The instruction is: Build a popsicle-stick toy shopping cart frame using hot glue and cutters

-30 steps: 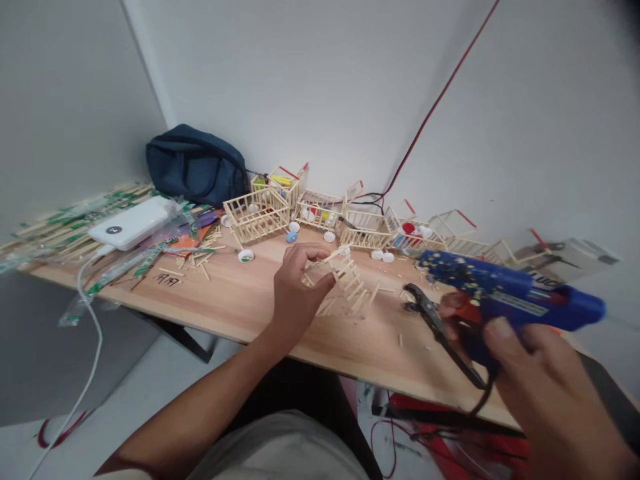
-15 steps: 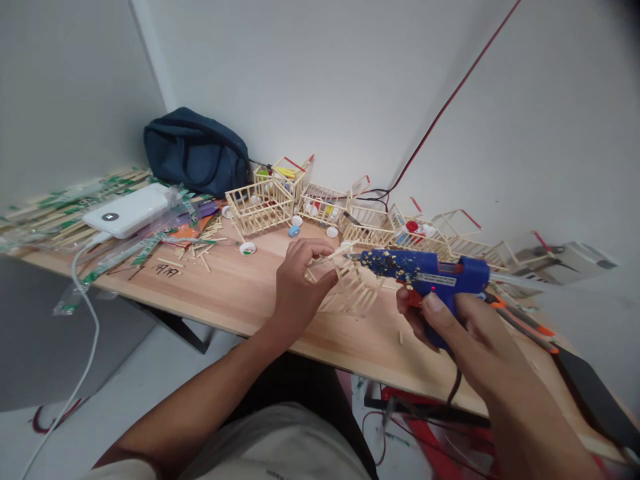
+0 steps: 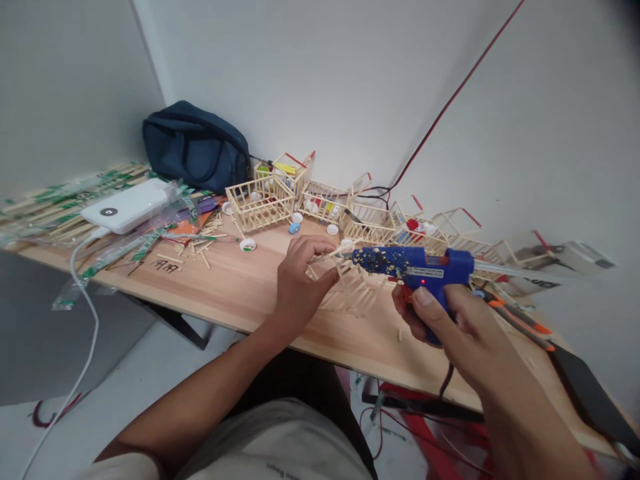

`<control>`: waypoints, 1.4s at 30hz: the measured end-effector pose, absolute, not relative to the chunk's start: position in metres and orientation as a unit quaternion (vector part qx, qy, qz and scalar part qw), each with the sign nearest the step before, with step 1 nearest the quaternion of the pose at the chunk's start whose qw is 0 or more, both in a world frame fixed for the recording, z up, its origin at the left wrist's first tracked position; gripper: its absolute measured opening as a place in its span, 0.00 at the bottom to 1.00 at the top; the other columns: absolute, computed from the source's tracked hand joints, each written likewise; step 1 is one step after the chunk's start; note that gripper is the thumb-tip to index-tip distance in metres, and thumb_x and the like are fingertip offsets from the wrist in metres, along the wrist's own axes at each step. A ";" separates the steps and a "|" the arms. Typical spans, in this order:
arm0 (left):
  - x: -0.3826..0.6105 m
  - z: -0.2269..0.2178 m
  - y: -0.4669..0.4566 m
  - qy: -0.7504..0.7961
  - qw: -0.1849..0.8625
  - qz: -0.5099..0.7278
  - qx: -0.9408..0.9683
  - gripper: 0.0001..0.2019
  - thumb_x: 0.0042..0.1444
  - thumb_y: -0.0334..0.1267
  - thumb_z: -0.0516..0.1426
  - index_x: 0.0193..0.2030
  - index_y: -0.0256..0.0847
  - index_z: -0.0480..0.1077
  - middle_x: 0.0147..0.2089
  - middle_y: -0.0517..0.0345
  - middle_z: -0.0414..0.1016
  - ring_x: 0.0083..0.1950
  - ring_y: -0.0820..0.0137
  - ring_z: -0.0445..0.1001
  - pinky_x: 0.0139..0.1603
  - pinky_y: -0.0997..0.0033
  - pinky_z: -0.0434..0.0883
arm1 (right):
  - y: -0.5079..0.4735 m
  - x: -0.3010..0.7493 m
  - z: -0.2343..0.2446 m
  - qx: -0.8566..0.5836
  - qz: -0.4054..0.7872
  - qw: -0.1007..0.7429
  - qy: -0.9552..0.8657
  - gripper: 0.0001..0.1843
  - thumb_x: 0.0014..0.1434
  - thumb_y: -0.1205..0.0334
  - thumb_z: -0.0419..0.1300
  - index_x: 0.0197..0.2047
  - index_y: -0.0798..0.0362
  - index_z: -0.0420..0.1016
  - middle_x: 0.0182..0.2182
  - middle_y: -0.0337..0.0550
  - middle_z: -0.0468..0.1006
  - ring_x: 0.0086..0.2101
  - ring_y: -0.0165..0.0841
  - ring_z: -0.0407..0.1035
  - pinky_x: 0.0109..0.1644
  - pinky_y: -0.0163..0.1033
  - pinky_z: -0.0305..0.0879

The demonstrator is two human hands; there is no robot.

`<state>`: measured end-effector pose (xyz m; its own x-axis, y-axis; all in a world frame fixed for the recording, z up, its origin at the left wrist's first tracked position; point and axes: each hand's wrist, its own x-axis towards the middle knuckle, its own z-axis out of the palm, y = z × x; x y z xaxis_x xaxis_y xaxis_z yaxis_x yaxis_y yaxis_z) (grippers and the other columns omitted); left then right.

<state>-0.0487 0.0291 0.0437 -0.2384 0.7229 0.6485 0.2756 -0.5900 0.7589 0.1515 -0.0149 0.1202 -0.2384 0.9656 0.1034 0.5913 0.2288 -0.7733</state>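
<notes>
In my right hand [image 3: 465,333] is a blue hot glue gun [image 3: 435,265], its grip wrapped by the fingers and a small red light lit on its side. A clear glue stick [image 3: 510,270] sticks out of its rear. Gold and dark specks cover the front of the barrel, and the nozzle points left, close to my left fingertips. My left hand [image 3: 303,280] is curled at the edge of a small basket frame of thin wooden sticks [image 3: 357,290], holding it tilted on the table. Its fingers partly hide the frame.
Several small stick carts [image 3: 263,203] with bottle-cap wheels stand along the wall. At left are a blue bag [image 3: 195,147], a white power bank [image 3: 127,205] and bundled sticks [image 3: 45,210]. Orange-handled pliers [image 3: 520,320] and a black flat object [image 3: 590,393] lie at right.
The glue gun in my right hand has shifted slightly left, bringing its nozzle nearer my left fingertips. My left hand stays at the stick basket in nearly the same place.
</notes>
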 end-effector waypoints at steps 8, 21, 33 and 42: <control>-0.049 0.044 0.028 0.417 0.170 0.666 0.594 0.11 0.48 0.26 0.64 0.36 0.43 0.71 0.42 0.59 0.77 0.47 0.67 0.73 0.48 0.65 0.68 | -0.015 0.151 0.122 -0.536 0.309 0.298 -0.726 0.24 0.63 0.39 0.51 0.33 0.52 0.67 0.22 0.38 0.66 0.23 0.28 0.59 0.24 0.34 0.56; -0.049 0.043 0.029 0.415 0.165 0.668 0.595 0.09 0.49 0.28 0.64 0.36 0.43 0.71 0.41 0.58 0.77 0.47 0.66 0.73 0.50 0.64 0.69 | -0.013 0.152 0.122 -0.517 0.298 0.285 -0.751 0.23 0.65 0.41 0.50 0.31 0.52 0.66 0.21 0.37 0.65 0.21 0.27 0.59 0.23 0.33 0.55; -0.050 0.042 0.029 0.401 0.166 0.676 0.595 0.09 0.50 0.29 0.65 0.37 0.41 0.72 0.42 0.57 0.77 0.47 0.67 0.73 0.50 0.65 0.68 | -0.012 0.151 0.122 -0.531 0.301 0.281 -0.740 0.24 0.63 0.39 0.51 0.29 0.52 0.65 0.20 0.37 0.65 0.21 0.27 0.58 0.23 0.34 0.55; -0.050 0.043 0.029 0.408 0.168 0.673 0.594 0.10 0.49 0.28 0.64 0.37 0.43 0.72 0.42 0.58 0.77 0.46 0.66 0.74 0.51 0.63 0.69 | -0.014 0.148 0.125 -0.529 0.296 0.278 -0.745 0.24 0.64 0.40 0.50 0.28 0.52 0.64 0.20 0.37 0.64 0.21 0.28 0.57 0.23 0.34 0.53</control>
<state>-0.0496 0.0287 0.0427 -0.2390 0.7101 0.6622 0.2587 -0.6108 0.7484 0.1480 -0.0137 0.1248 -0.2864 0.9528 0.1010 0.6238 0.2654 -0.7351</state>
